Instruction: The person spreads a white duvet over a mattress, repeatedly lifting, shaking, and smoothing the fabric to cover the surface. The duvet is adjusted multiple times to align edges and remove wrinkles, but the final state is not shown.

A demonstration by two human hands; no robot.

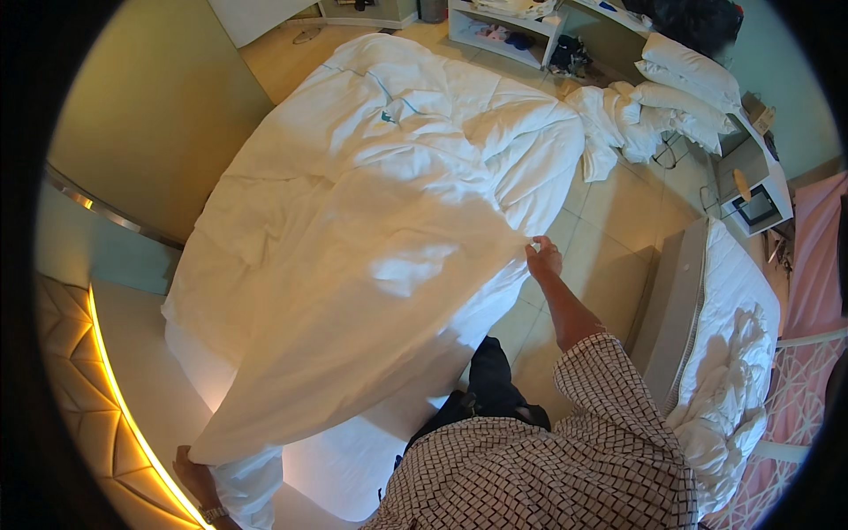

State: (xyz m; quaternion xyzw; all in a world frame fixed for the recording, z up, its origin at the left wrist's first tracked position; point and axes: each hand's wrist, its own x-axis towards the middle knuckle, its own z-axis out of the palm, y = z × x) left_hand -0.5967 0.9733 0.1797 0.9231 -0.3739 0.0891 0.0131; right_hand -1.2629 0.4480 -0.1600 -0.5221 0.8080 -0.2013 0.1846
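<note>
A large white duvet (291, 291) covers most of the bed, creased and bunched toward the far end. A teal mark and a thin teal line show on its far part. Stretched wide to the right, my right hand (545, 258) pinches the duvet's edge above the bed's right side. At the lower left, my left hand (187, 466) is closed on its near corner, with the fingers partly hidden by the cloth. Between my hands the duvet's near edge hangs taut, raised off the white mattress (344, 459).
A lit padded headboard (71, 353) stands at left beside a tan panel (150, 115). Across the tiled floor (609, 221), a second mattress (733, 274) bears crumpled white bedding (729, 397). Pillows (689, 75) are piled at the far right, near white shelves (503, 40).
</note>
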